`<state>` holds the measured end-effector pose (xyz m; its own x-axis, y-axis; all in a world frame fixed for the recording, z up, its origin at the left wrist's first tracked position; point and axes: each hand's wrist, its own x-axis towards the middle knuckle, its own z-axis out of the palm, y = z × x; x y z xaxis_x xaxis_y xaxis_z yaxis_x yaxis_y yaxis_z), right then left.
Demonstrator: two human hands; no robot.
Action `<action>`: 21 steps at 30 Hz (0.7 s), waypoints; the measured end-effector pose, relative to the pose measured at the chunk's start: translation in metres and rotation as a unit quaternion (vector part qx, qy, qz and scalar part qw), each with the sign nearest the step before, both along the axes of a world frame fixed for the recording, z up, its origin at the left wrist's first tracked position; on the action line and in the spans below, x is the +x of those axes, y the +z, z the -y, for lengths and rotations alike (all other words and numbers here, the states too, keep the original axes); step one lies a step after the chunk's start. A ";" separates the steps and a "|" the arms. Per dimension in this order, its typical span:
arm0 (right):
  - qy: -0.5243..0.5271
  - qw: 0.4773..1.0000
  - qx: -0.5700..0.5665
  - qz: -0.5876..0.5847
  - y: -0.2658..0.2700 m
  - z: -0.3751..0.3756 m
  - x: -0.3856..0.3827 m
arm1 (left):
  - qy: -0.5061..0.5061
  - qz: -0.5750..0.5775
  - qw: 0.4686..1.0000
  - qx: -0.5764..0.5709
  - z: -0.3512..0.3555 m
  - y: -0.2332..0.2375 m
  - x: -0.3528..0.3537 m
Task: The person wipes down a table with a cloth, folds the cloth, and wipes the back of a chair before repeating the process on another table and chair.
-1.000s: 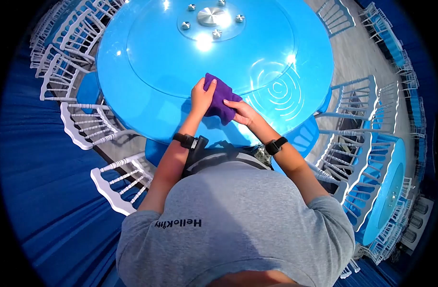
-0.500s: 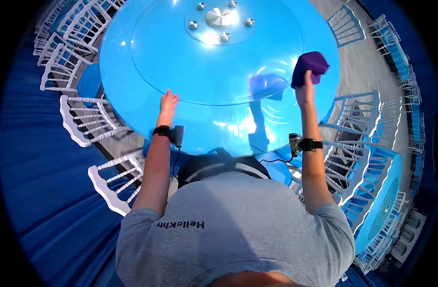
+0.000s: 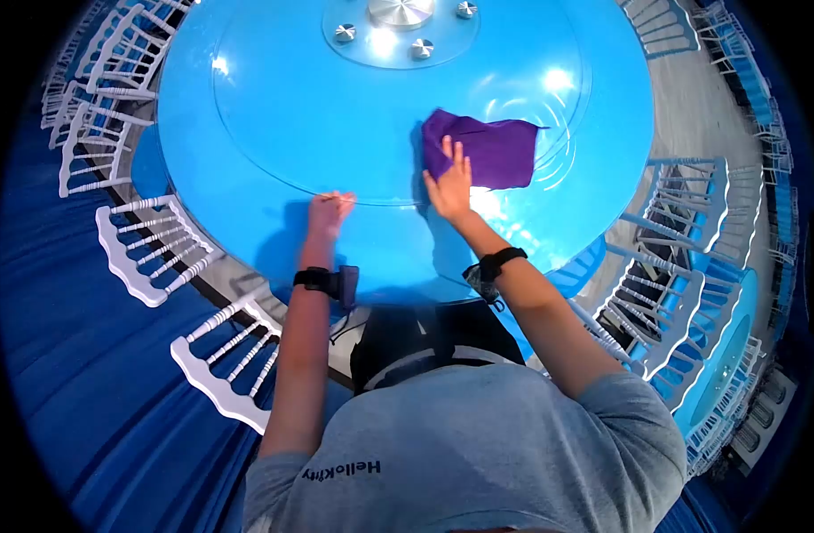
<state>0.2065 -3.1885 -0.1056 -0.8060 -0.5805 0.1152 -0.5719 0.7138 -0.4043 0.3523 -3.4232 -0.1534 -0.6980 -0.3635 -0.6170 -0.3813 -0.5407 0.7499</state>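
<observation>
A purple cloth (image 3: 500,153) lies partly spread, with a rumpled left end, on the round glass turntable (image 3: 287,133) over the blue table (image 3: 189,133). My right hand (image 3: 451,185) presses on the cloth's left part, its fingers stretched out and apart. To the left, my left hand (image 3: 330,213) is at the turntable's near rim, its fingers curled together against the edge. Slight blur there hides the exact fingertip contact. Each wrist wears a black strap with a small device.
A round silver hub (image 3: 401,11) with small metal knobs (image 3: 422,49) stands at the turntable's middle. White chairs (image 3: 145,253) line the table's left side, and more white chairs (image 3: 660,302) stand at the right. Another blue table (image 3: 722,373) is at the far right.
My right hand has come left and down from the table's right side; the bunched cloth it held up now lies opened out. The knobs have shifted around the hub, so the turntable has rotated slightly.
</observation>
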 end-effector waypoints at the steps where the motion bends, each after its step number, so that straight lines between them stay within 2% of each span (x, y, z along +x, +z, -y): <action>1: 0.017 0.999 0.031 0.003 0.003 0.011 0.006 | 0.004 -0.001 1.000 -0.005 -0.026 0.021 -0.005; 3: 0.071 0.996 0.042 0.017 -0.007 0.027 0.022 | -0.010 0.042 0.999 0.017 -0.064 0.036 -0.015; 4: 0.109 0.992 0.021 0.056 0.002 0.031 0.029 | -0.031 0.087 0.995 0.045 -0.078 0.034 -0.020; 5: 0.147 0.985 -0.051 0.067 -0.001 0.031 0.036 | -0.054 0.094 0.993 0.043 -0.097 0.033 -0.025; 7: 0.228 0.968 -0.067 0.080 0.003 0.021 0.036 | -0.081 0.096 0.991 0.042 -0.127 0.037 -0.036; 9: 0.254 0.966 0.024 0.036 0.007 -0.016 0.006 | -0.109 0.095 0.980 0.137 -0.146 0.046 -0.040; 11: 0.175 0.984 -0.043 -0.008 0.024 -0.043 -0.011 | -0.103 0.056 0.981 0.154 -0.138 0.044 -0.038; 13: 0.099 0.994 -0.035 -0.040 0.005 -0.074 -0.040 | -0.082 0.032 0.981 0.171 -0.114 0.040 -0.030; 15: 0.010 0.997 -0.004 -0.073 -0.003 -0.102 -0.070 | 0.000 -0.004 0.982 0.187 -0.088 0.035 -0.012; 16: -0.021 0.995 0.001 -0.102 -0.009 -0.116 -0.086 | 0.077 -0.004 0.983 0.166 -0.074 0.041 -0.006; 17: -0.044 0.991 0.041 -0.120 -0.022 -0.130 -0.105 | 0.100 -0.018 0.983 0.155 -0.038 0.000 0.003; 18: -0.055 0.995 0.035 -0.080 -0.024 -0.138 -0.119 | 0.124 -0.030 0.981 0.144 -0.012 -0.040 0.013; 20: -0.107 0.993 -0.038 0.017 -0.027 -0.141 -0.141 | 0.237 -0.021 0.971 0.026 -0.004 0.027 0.009; 21: -0.151 0.982 -0.091 0.071 -0.020 -0.138 -0.144 | 0.237 -0.018 0.971 0.028 -0.001 0.023 0.013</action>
